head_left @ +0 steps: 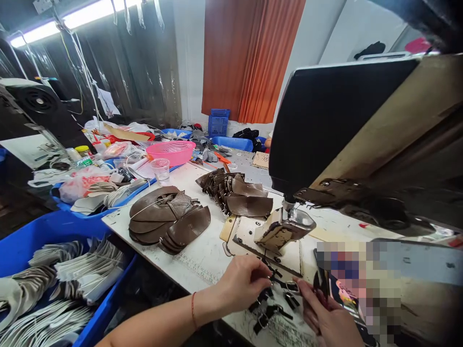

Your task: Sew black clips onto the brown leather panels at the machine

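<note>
My left hand (pixel 244 282) is closed in a pinch on a small black buckle strap (pixel 275 275) at the table's front edge. My right hand (pixel 327 313) is closed too, thumb and forefinger at the silvery metal buckle (pixel 292 286); its lower fingers are partly hidden. More short black straps with buckles (pixel 265 315) lie loose on the table below and between my hands. Just beyond stands the sewing machine's post bed (pixel 284 231), under the needle. Brown leather pieces (pixel 155 217) lie stacked to the left, and another bundle of brown leather pieces (pixel 235 193) lies behind.
The sewing machine's dark head (pixel 325 125) overhangs the right side. A phone (pixel 343 289) with a partly blurred screen is beside my right hand. Blue bins (pixel 108 308) of pale cut pieces stand at the left. A clear cup (pixel 161 171) and a pink basket (pixel 171 152) are farther back.
</note>
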A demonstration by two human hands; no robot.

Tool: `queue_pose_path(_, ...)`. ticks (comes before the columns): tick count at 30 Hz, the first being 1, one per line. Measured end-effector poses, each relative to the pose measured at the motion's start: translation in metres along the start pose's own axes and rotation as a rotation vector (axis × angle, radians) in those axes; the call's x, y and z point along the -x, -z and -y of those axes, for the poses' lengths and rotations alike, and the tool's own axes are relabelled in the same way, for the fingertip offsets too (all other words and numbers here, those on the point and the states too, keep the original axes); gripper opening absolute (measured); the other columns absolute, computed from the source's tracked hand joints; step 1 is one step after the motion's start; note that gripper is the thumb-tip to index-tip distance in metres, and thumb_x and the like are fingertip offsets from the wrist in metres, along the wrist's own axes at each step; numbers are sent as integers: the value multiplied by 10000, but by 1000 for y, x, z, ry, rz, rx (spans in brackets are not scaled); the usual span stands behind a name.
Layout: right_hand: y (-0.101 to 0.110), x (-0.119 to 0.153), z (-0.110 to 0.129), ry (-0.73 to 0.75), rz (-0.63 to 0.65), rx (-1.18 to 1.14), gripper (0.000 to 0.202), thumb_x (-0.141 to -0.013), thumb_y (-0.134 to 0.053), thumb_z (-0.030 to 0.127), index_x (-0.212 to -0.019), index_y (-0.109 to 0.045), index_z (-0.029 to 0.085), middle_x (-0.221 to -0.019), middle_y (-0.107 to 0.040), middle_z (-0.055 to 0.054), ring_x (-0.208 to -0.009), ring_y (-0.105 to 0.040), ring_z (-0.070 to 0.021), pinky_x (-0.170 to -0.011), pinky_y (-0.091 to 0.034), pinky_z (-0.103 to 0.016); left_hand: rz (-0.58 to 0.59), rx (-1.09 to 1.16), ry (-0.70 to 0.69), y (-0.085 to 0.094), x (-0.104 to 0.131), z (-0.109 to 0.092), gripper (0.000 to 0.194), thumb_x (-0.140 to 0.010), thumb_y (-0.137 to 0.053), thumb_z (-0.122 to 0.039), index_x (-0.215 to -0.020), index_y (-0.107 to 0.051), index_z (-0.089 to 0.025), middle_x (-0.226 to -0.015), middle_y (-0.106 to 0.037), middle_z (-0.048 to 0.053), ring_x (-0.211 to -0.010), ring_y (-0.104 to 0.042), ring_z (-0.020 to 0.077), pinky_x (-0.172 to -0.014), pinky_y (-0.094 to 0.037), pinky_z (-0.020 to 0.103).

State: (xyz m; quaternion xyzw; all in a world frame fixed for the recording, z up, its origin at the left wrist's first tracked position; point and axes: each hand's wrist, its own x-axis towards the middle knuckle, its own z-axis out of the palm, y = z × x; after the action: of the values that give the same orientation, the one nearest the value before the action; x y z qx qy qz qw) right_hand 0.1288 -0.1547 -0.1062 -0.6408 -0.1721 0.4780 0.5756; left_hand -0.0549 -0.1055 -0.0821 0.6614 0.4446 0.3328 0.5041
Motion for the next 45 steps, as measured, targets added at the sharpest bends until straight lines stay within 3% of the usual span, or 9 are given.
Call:
queue_pose_path(4, -14, 9, -3, -45, 173, -67, 414, -492, -865, 442, -688, -673, 132, -404, -345, 103, -346, -243, -20, -311, -209, -153, 75, 306, 68, -19, -1, 2, 292, -646, -716, -228, -928, -705, -150, -800, -679, 34, -681, -558, 136, -653, -430, 258)
queue_pose_path(7, -20, 14, -4, 26, 204, -7, 393, -560, -827, 461, -737, -665, 149, -437, -390, 88, -355, -295, -41, -318, -262, -167, 85, 542, 175, -27, -3, 2, 247, -627, -722, -296, -806, -684, -130, -659, -632, 4, -594, -522, 109, -593, -401, 248)
queue_pose_path(11, -16, 16, -2, 546, 145, 351, 304, -682, -733, 376, -916, -708, 184, -779, -679, -41, -638, -625, -163, -544, -525, -237, 76, 554, 265, -23, -4, -1, 326, -552, -780, -389, -686, -635, -130, -538, -548, -36, -500, -449, 78, -507, -332, 232)
queue_pose_path(14, -9, 20, 4, 935, 335, 616, 271, -743, -572, 150, -942, -727, 249, -900, -681, -41, -799, -657, -171, -668, -544, -237, 136, 601, 319, -13, -1, -3, 393, -521, -814, -423, -684, -617, -125, -539, -553, -34, -476, -454, 74, -482, -320, 223)
queue_pose_path(17, -3, 26, 10, 1162, 477, 711, 454, -734, -455, 28, -1021, -698, 281, -876, -691, -14, -740, -668, -132, -622, -541, -199, 244, 723, 391, -3, 2, -3, 415, -507, -852, -395, -705, -617, -116, -547, -553, -30, -454, -452, 65, -474, -318, 217)
queue_pose_path(21, -2, 33, 12, 1352, 408, 783, 383, -790, -466, 29, -1050, -645, 247, -876, -719, -23, -777, -691, -144, -680, -554, -216, 290, 906, 446, 1, 9, -4, 409, -552, -860, -374, -787, -664, -103, -612, -563, -16, -515, -472, 52, -534, -341, 202)
queue_pose_path(33, -27, 56, -10, 840, 124, 367, 91, -778, -652, 283, -711, -632, 225, -969, -705, -53, -710, -657, -150, -556, -489, -205, -53, 401, -256, -12, 26, -3, 184, -799, -677, -323, -824, -701, -142, -852, -633, 86, -771, -622, 167, -675, -519, 278)
queue_pose_path(41, -33, 66, -4, 564, 182, 204, 278, -786, -653, 409, -636, -556, 196, -890, -687, -39, -471, -481, -70, -462, -408, -201, 97, 558, 73, -4, 25, -7, 310, -754, -710, -423, -811, -671, -121, -603, -581, 7, -531, -535, 94, -520, -423, 219)
queue_pose_path(45, -32, 65, 0, 480, 230, 181, 296, -749, -688, 430, -625, -568, 188, -849, -668, -21, -487, -430, -63, -466, -371, -200, 122, 663, 48, -1, 25, -10, 302, -609, -830, -348, -759, -688, -128, -732, -610, 23, -628, -553, 99, -566, -416, 213)
